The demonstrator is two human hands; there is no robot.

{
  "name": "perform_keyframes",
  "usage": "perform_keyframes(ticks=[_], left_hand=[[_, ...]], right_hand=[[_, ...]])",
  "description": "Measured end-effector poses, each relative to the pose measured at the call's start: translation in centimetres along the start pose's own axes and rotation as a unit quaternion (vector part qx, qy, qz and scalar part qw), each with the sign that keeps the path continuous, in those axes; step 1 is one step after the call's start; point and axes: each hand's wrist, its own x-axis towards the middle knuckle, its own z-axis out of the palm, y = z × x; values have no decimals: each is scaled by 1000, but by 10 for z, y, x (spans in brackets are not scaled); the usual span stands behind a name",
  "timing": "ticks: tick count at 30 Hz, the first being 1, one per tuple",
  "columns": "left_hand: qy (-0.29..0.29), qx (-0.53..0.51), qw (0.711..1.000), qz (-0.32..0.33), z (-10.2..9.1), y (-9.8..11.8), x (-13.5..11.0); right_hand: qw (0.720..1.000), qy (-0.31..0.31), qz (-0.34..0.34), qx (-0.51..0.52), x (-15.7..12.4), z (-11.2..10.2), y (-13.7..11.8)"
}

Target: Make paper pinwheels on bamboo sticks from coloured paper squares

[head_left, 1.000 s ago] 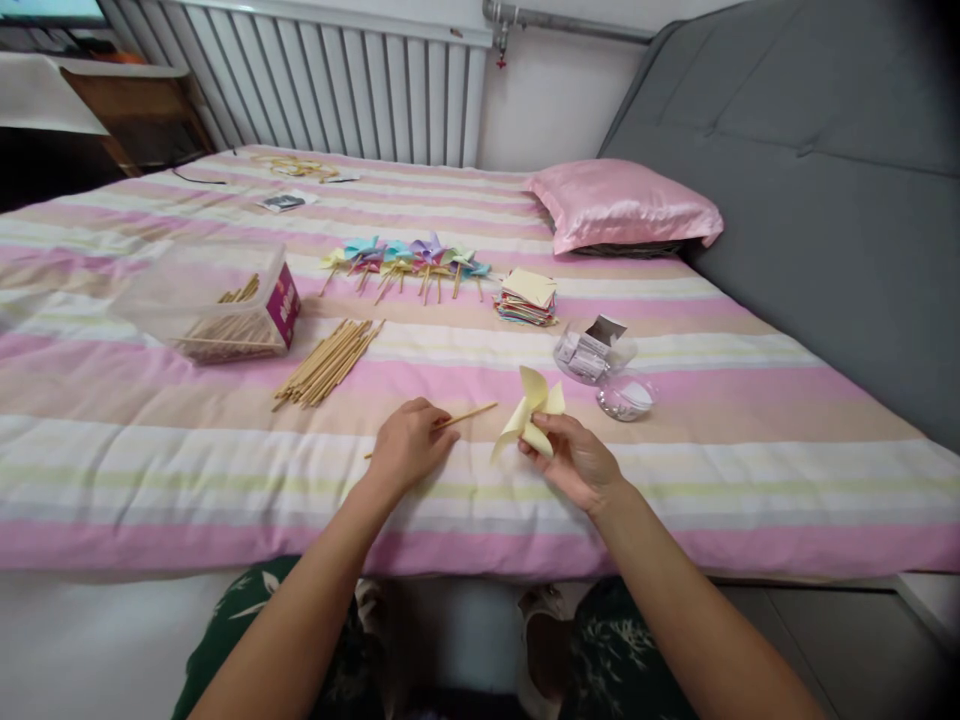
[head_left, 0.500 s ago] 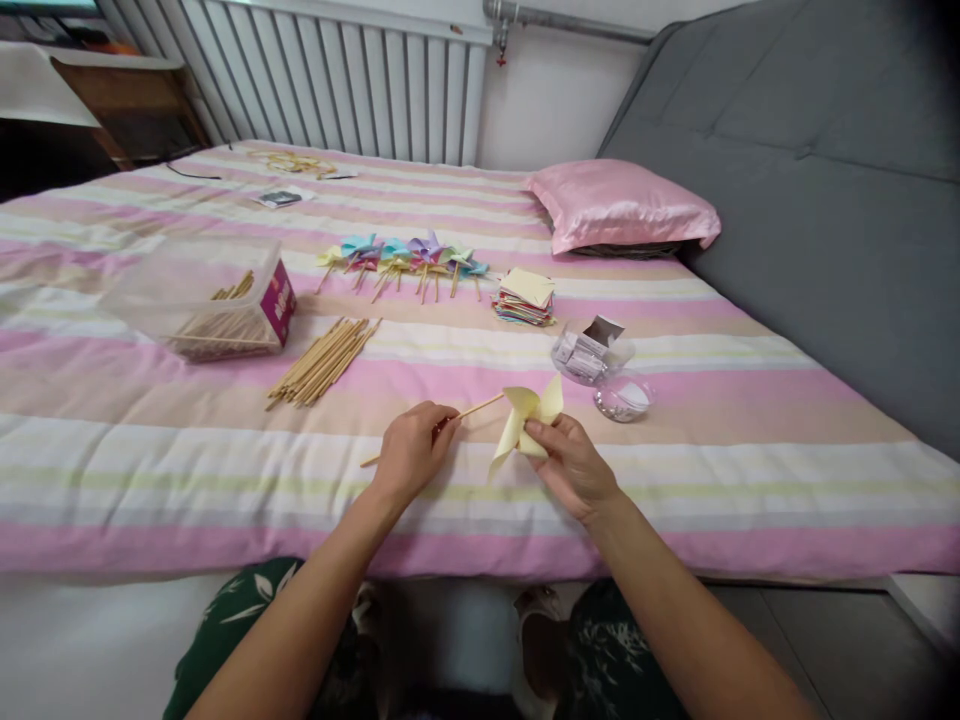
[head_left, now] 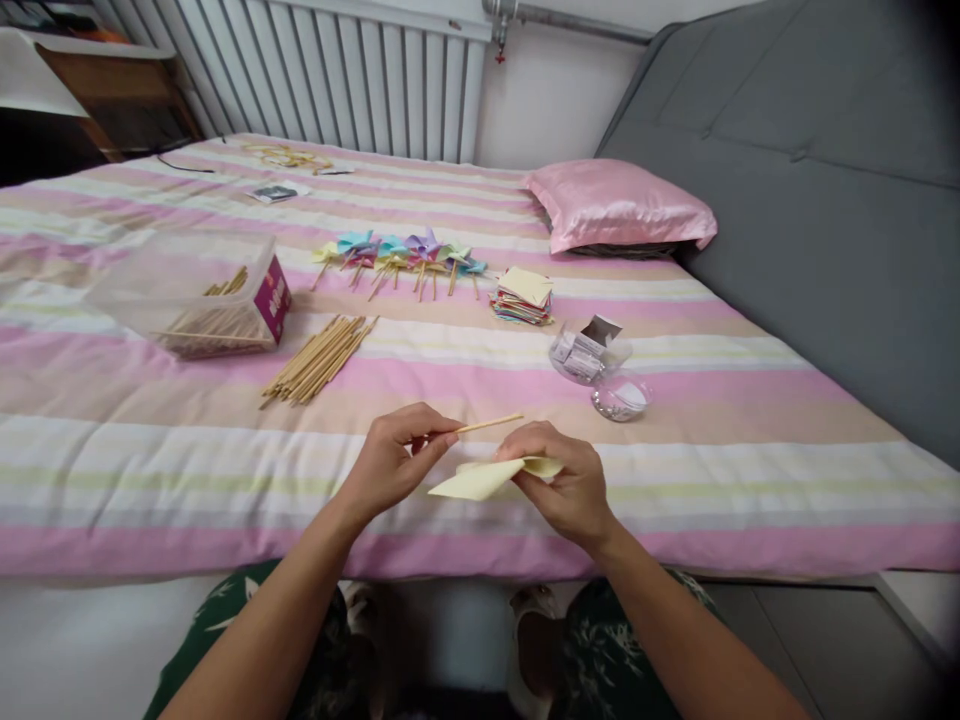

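Observation:
My left hand (head_left: pixel 405 452) pinches a thin wooden stick (head_left: pixel 491 424) between thumb and fingers; its free end points right, toward my other hand. In my right hand (head_left: pixel 562 475) is a pale yellow paper pinwheel (head_left: pixel 480 481), gripped between thumb and fingers and turned nearly edge-on, with one blade reaching out to the left. The stick's tip is above the pinwheel, close to my right fingers; whether they touch I cannot tell. Beyond my left hand lies a pile of wooden sticks (head_left: pixel 319 360). Past my right hand sits a small clear dish (head_left: pixel 621 397) with tiny pieces in it.
A clear plastic box (head_left: pixel 217 300) of sticks stands at left on the striped bed (head_left: pixel 420 365). Finished pinwheels (head_left: pixel 397 250) lie in a row farther back, beside stacked paper squares (head_left: pixel 523 290). Another clear container (head_left: pixel 585 352) holds small packets. A pink pillow (head_left: pixel 619 205) rests at back right.
My right hand has turned the pinwheel from facing me to nearly edge-on. My left hand has shifted slightly left, and the stick now lies at a flatter angle.

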Motion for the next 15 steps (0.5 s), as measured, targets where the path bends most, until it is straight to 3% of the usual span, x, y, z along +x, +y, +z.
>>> perform_keyframes(ticks=[6,15], left_hand=[[27,62,996,57,-14,1,-1],[9,62,996,59,-15,5,-2]], right_hand=[[985,40,-104,-128,-2,-1,3],[976,95,-114,-161,-6,3,8]])
